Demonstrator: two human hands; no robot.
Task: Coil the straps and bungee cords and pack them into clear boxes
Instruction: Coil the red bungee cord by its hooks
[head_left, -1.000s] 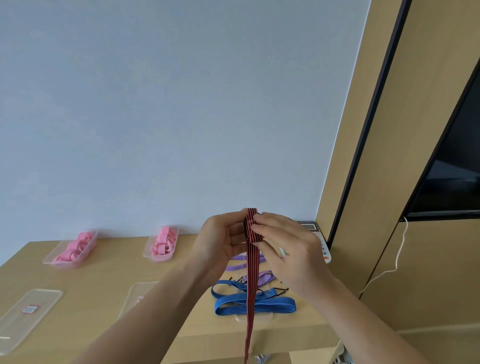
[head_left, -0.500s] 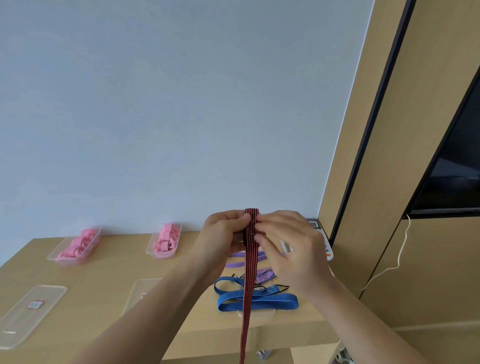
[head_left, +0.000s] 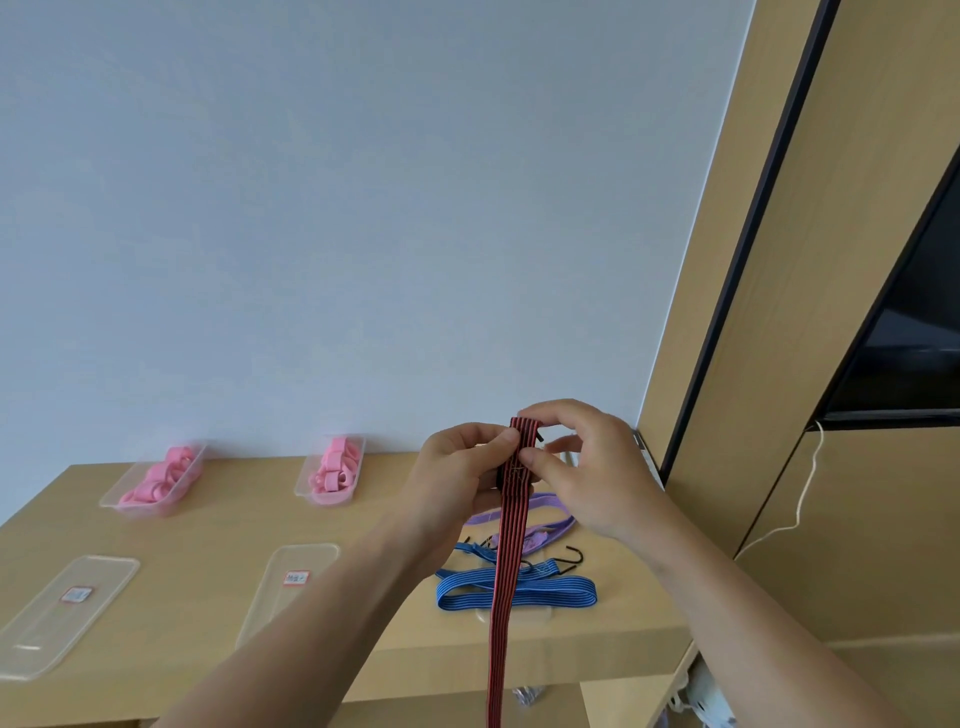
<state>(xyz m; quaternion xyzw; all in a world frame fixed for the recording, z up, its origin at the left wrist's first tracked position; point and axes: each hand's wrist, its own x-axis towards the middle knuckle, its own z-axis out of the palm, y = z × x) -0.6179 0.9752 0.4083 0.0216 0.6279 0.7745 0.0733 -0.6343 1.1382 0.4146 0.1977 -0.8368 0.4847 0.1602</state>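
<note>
Centre of frame: left hand (head_left: 457, 473) and right hand (head_left: 592, 467) both pinch folded top of red cord (head_left: 507, 571), above table (head_left: 208, 545). Long tail hangs to bottom edge. If pinch slips, fold may spring open. Tail could snag black hook (head_left: 573, 557) by blue cord (head_left: 563, 593).

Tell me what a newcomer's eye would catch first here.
The red-and-black striped flat bungee cord stands out at centre, pinched by the left hand and right hand, its tail hanging past the front edge of the wooden table. At back left, two clear plastic boxes hold coiled pink straps.
</note>
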